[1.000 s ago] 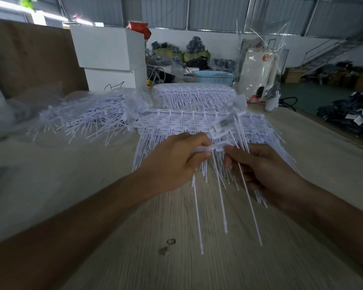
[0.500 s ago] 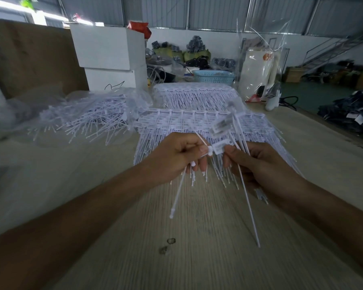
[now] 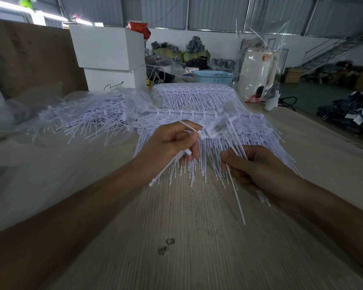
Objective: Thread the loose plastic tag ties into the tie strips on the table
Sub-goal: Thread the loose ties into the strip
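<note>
Threading is the step in hand, by my reading: one loose tie is being worked through the head of a tie strip held up above the table (image 3: 197,237); the next move likely calls for pulling that tie the rest of the way through, then reaching left for another one.

Far left on the table lies the heap of loose ties (image 3: 88,120), spilled partly out of clear plastic wrap, well apart from both hands; behind it stand two stacked white boxes (image 3: 108,57).

Left hand (image 3: 170,147) is curled tight, fingers pinching a single white tie (image 3: 166,169) near its head; the tail slants down and to the left out of the fist, and another thin length sticks up behind the knuckles toward the raised strip head (image 3: 215,129) just beside the fingertips; whether the tie has passed through it yet is too blurred to tell.

Under and behind the hands the stacked tie strips (image 3: 251,130) fan out on the table, with a second stack (image 3: 197,95) farther back.

Right hand (image 3: 258,168) is also clenched, gripping the hanging stems (image 3: 236,197) of the lifted strip, which run down past the fingers toward the table edge.
</note>
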`<state>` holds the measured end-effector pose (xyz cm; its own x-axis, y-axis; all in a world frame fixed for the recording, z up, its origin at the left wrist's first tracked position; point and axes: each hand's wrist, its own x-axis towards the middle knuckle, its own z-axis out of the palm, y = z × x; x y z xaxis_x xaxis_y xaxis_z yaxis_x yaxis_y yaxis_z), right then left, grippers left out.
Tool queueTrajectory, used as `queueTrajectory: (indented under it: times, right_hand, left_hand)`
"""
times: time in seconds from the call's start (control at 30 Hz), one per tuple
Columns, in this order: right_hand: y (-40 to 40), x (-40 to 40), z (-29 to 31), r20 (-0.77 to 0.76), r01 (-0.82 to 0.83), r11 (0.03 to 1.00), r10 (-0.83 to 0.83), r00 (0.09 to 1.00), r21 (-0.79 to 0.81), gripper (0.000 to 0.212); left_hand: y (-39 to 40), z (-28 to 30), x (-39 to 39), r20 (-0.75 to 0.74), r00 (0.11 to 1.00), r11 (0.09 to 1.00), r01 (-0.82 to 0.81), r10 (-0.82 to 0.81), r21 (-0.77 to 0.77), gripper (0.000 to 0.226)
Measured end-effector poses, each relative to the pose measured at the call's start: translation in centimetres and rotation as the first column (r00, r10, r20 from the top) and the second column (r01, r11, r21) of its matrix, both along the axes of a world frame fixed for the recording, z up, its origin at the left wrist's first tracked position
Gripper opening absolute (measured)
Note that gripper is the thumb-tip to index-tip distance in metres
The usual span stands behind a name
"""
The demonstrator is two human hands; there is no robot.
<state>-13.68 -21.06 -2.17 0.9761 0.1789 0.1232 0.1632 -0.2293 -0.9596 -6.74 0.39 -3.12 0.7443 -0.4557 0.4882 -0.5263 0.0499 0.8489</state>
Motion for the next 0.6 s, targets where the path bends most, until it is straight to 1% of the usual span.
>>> queueTrajectory:
  times: [0.2, 0.27, 0.33, 0.4, 0.43, 0.5, 0.6]
  right_hand:
    - [0.25, 0.09, 0.04, -0.078, 0.031, 0.999, -0.028, 0.997, 0.038, 0.034]
    - [0.25, 0.15, 0.07, -0.126, 0.032, 0.996, -0.021, 0.992, 0.086, 0.038]
    - [0.15, 0.16, 0.11, -0.162, 0.023, 0.994, -0.005, 0.987, 0.109, 0.037]
    - [-0.01, 0.24, 0.11, -0.147, 0.022, 0.995, -0.007, 0.989, 0.099, 0.036]
    - [-0.04, 0.27, 0.08, -0.134, 0.027, 0.995, -0.013, 0.991, 0.101, 0.036]
    - [-0.08, 0.37, -0.03, -0.116, 0.034, 0.993, -0.021, 0.993, 0.111, 0.036]
    - [-0.17, 0.46, -0.22, -0.078, 0.034, 0.998, -0.030, 0.997, 0.049, 0.034]
  left_hand:
    - [0.17, 0.33, 0.03, 0.017, 0.996, 0.996, -0.084, 0.083, 0.041, 0.019]
    - [0.40, 0.14, 0.18, 0.099, 0.986, 0.979, -0.147, 0.134, 0.139, 0.018]
    - [0.65, -0.26, 0.34, 0.242, 0.955, 0.918, -0.242, 0.169, 0.315, 0.020]
    - [0.76, -0.36, 0.23, 0.339, 0.926, 0.863, -0.303, 0.166, 0.404, 0.021]
    - [0.72, -0.33, 0.13, 0.361, 0.917, 0.851, -0.319, 0.167, 0.417, 0.020]
    - [0.51, -0.02, -0.17, 0.386, 0.902, 0.850, -0.349, 0.192, 0.394, 0.020]
    - [0.20, 0.38, -0.51, 0.411, 0.884, 0.854, -0.381, 0.223, 0.356, 0.025]
